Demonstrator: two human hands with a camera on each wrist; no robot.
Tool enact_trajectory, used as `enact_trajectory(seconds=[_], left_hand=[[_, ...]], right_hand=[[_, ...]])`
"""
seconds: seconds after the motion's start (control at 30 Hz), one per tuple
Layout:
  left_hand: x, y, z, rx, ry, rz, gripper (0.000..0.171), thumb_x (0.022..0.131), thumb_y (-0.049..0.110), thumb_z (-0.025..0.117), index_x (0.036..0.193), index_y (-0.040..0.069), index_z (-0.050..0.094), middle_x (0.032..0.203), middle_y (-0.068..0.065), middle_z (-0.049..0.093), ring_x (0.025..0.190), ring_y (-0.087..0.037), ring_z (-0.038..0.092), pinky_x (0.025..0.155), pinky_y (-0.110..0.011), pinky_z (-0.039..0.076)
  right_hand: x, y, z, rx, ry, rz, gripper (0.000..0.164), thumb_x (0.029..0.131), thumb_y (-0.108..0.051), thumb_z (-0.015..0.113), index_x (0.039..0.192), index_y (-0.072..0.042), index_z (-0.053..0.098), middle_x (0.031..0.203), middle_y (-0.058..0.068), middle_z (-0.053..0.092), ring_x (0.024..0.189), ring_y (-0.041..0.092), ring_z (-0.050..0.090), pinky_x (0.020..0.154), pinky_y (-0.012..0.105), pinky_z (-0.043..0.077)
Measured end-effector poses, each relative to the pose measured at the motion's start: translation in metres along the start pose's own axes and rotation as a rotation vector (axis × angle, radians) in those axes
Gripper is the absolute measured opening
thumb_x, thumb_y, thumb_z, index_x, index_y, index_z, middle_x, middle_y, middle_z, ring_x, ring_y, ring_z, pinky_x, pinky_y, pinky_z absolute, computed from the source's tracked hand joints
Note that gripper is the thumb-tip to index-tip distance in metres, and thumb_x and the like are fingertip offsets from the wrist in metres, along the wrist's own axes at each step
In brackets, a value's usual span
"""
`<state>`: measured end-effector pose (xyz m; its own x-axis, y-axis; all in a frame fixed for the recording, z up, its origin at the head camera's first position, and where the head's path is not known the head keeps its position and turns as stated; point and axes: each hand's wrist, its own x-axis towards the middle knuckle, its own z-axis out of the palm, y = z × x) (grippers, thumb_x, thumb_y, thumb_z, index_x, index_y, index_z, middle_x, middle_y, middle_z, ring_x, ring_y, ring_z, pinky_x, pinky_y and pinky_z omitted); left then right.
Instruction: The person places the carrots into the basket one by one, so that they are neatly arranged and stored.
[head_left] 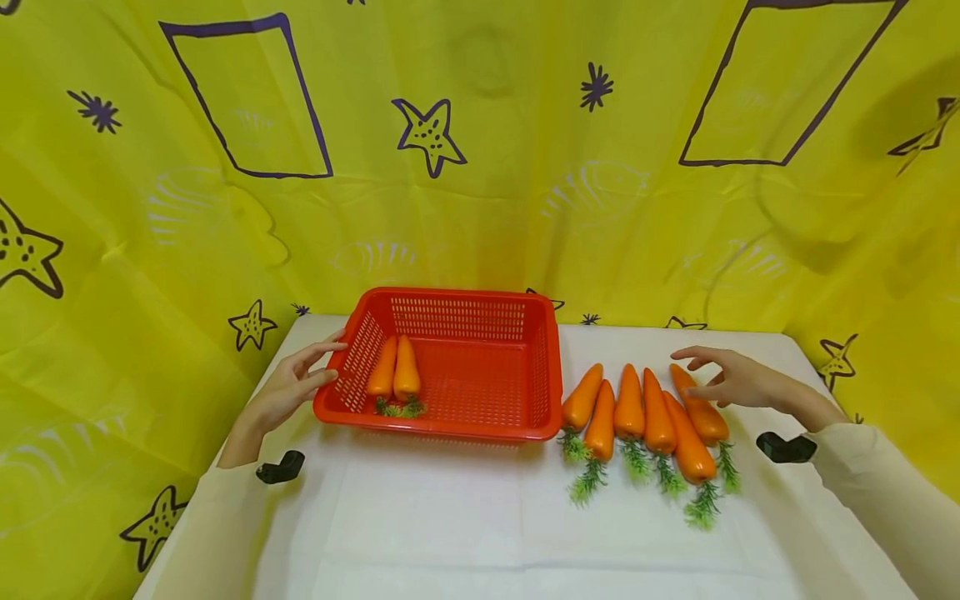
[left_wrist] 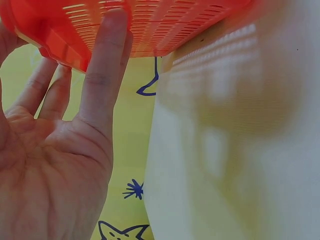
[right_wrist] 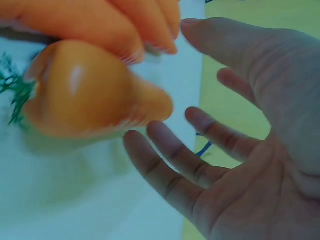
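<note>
Head view | basket (head_left: 450, 429): red plastic, slotted, rectangular | carrots (head_left: 628, 404): glossy orange tapers, frilly green tops; two inside basket, at left; six on creased white cloth (head_left: 420, 517), right of basket | left hand (head_left: 288, 387): unclenched, touching basket's left edge | right hand (head_left: 738, 379): released, fingers bent near outermost carrot's tip | open room: cloth before basket

Red basket (left_wrist: 170, 22), slotted, only partly in view; left hand (left_wrist: 60, 145) below basket, palm showing, fingers reaching up to it; one straight finger (left_wrist: 101, 75) overlaps slotted wall, whether pressing cannot be told; two others run to basket's edge, tips hidden; white tabletop (left_wrist: 172, 175) below and right of basket, blurred shadow (left_wrist: 242, 112) across it; yellow cloth (left_wrist: 127, 145) below basket, printed with curved outline (left_wrist: 148, 92) nearest basket, starburst (left_wrist: 133, 189) farther, partial star (left_wrist: 121, 232) farthest.
</note>
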<state>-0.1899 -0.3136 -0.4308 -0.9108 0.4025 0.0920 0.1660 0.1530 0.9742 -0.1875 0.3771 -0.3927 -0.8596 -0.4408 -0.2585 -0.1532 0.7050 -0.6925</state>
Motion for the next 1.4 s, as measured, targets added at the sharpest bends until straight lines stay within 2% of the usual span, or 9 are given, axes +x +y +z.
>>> enact_trajectory(seconds=[0.23,0.4,0.93,1.4], left_hand=[[0.000,0.000,0.000,-0.017,0.006,-0.016,0.047,0.105,0.004,0.056,0.148,-0.008,0.042,0.172,-0.010,0.014,0.153,-0.045,0.013,0.097,-0.024,0.052],[0.001,0.000,0.000,-0.012,0.011,-0.015,0.046,0.105,0.004,0.056,0.147,-0.007,0.044,0.172,-0.009,0.015,0.153,-0.044,0.013,0.097,-0.023,0.052],[0.001,0.002,0.001,-0.037,0.008,-0.023,0.045,0.104,0.001,0.055,0.146,-0.008,0.043,0.172,-0.008,0.015,0.152,-0.044,0.015,0.096,-0.024,0.052],[0.001,0.004,0.002,-0.039,0.018,-0.033,0.046,0.104,0.002,0.056,0.146,-0.008,0.043,0.172,-0.008,0.016,0.153,-0.043,0.015,0.096,-0.023,0.052]], right_hand=[[-0.003,0.015,0.005,0.096,-0.089,0.094,0.071,0.096,-0.013,0.073,0.151,0.007,0.034,0.131,0.042,0.044,0.090,0.031,0.067,0.071,0.041,0.061],[-0.004,0.019,0.008,0.111,-0.116,0.137,0.077,0.095,-0.015,0.074,0.154,0.007,0.030,0.134,0.044,0.041,0.085,0.026,0.066,0.069,0.041,0.061],[-0.002,0.020,0.007,0.107,-0.118,0.090,0.077,0.094,-0.014,0.075,0.153,0.010,0.031,0.134,0.047,0.041,0.096,0.031,0.068,0.068,0.041,0.062],[0.000,0.021,0.006,0.076,-0.113,0.097,0.078,0.093,-0.015,0.077,0.153,0.009,0.033,0.133,0.047,0.043,0.101,0.034,0.066,0.068,0.040,0.062]])
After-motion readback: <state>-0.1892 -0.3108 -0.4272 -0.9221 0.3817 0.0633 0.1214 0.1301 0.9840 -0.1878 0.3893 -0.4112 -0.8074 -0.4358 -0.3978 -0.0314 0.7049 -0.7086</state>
